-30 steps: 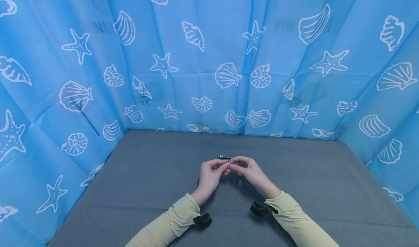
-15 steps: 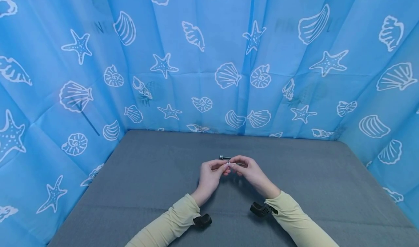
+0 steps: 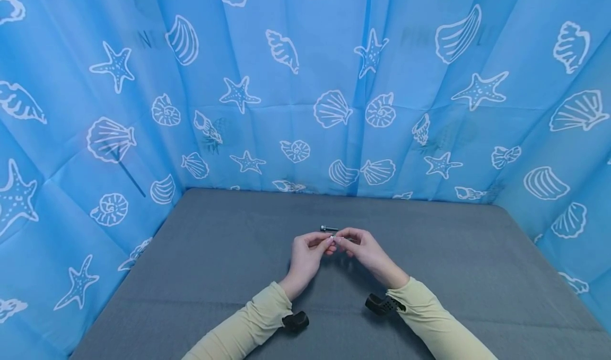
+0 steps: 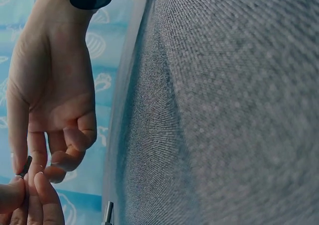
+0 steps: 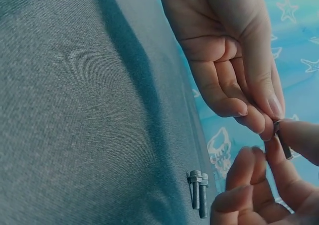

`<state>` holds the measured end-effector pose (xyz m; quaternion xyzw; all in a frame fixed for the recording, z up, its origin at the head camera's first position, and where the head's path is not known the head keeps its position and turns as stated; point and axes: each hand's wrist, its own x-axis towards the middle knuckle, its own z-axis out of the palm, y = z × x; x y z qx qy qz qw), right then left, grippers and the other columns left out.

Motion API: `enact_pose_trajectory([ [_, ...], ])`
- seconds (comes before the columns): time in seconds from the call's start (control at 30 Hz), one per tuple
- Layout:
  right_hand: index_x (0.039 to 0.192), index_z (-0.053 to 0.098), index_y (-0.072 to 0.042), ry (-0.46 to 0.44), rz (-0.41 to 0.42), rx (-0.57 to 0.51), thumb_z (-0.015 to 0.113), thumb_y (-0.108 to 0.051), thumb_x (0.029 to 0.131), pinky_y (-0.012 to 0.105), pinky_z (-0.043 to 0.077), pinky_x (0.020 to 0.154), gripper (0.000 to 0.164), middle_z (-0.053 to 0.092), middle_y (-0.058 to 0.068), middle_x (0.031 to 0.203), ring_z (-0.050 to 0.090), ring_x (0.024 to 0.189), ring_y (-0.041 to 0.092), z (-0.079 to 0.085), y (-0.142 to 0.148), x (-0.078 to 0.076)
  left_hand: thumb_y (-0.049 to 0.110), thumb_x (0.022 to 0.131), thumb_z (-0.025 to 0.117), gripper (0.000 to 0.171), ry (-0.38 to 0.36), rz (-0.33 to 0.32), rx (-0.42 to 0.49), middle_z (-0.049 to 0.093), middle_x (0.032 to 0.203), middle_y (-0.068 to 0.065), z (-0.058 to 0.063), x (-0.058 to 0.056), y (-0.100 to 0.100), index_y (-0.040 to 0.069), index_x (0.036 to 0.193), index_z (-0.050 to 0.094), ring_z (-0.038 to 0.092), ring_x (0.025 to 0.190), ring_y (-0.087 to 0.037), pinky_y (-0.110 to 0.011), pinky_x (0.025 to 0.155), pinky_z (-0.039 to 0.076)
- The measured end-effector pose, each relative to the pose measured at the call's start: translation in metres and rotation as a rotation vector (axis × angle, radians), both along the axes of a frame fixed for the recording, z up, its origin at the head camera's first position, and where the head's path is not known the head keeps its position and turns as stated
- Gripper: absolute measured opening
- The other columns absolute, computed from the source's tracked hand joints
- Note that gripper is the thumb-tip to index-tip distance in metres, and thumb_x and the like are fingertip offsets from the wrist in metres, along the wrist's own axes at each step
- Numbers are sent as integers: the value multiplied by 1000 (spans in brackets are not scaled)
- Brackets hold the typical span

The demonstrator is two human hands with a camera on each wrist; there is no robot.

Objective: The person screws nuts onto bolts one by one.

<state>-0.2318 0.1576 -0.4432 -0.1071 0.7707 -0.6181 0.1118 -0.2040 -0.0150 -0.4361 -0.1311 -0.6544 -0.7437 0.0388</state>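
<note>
A small metal bolt (image 5: 285, 148) is held between both hands above the table. My left hand (image 3: 304, 259) pinches its head end between thumb and fingertips. From the other side, my right hand (image 3: 369, 254) grips it with thumb and index finger, the remaining fingers loosely bent. In the right wrist view the shank points away from the left fingertips; a collar-like part sits near the head, too small to identify. The left wrist view shows the bolt's dark end (image 4: 26, 166) poking out between the fingertips. Fingers cover much of it.
Just beyond the hands, two more bolts (image 5: 196, 190) lie side by side on the grey cloth-covered table (image 3: 238, 217). A blue curtain (image 3: 296, 111) with white shells and starfish hangs behind the table and along its sides. Black cameras hang at both wrists.
My right thumb and index finger have shifted slightly along the bolt toward the left fingertips, covering more of its shank. The left hand and the table's bolts stay put.
</note>
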Motion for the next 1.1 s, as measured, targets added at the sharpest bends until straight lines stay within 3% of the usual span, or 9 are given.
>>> enact_pose_trajectory([
  [0.27, 117, 59, 3, 47, 0, -2, 63, -18, 95, 37, 48, 72, 30, 61, 13, 108, 58, 86, 30, 3, 0, 1, -7, 89, 61, 16, 7, 20, -3, 67, 89, -30, 1, 0, 2, -16, 102, 65, 65, 82, -48, -46, 72, 56],
  [0.57, 110, 64, 0, 38, -27, 62, 62, -24, 95, 35, 48, 69, 28, 64, 8, 98, 55, 86, 35, -1, -2, -2, -8, 89, 61, 16, 11, 25, 0, 66, 90, -31, -1, 0, 1, -17, 102, 64, 64, 82, -49, -47, 72, 56],
  [0.8, 112, 60, 3, 74, -19, -17, 65, -13, 92, 42, 52, 76, 26, 64, 13, 105, 63, 91, 30, -4, -5, -2, -9, 89, 62, 16, -1, 40, 18, 66, 89, -31, -1, -1, 1, -18, 101, 64, 64, 82, -50, -48, 71, 56],
  [1.1, 111, 63, 3, 49, -33, 29, 63, -14, 94, 33, 46, 63, 24, 63, 9, 95, 54, 75, 27, -5, -4, -2, -9, 89, 61, 17, 0, 34, 9, 66, 89, -31, -2, -1, 1, -18, 102, 63, 64, 83, -50, -47, 72, 56],
])
